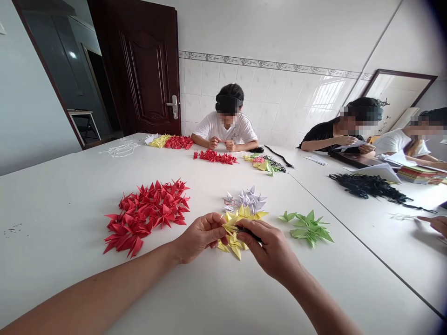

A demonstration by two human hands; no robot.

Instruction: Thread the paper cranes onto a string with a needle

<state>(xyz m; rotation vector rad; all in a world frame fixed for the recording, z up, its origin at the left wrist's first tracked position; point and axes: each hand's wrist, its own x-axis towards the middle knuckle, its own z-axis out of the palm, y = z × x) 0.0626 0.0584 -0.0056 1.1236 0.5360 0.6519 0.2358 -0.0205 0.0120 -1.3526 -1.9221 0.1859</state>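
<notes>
Pinched in the fingers of my left hand (200, 237) is a folded yellow paper crane (229, 226). My right hand (268, 244) grips a slim dark tool (250, 233), its tip against the crane; the tool's exact kind is hidden by my fingers. Below and behind both hands lies a small pile of yellow paper cranes (237, 250), partly covered by them. Pale lavender cranes (252, 200) sit just beyond that pile. To the left spreads a large heap of red paper cranes (150, 211), and green cranes (310, 229) rest on the right.
Across the white table (70, 204) a person in a white shirt (209, 126) handles red cranes (216, 157). Black cords (366, 185) lie in a heap at right, near stacked coloured paper (421, 175). More people sit there, and another person's hand (435, 225) enters at the right edge.
</notes>
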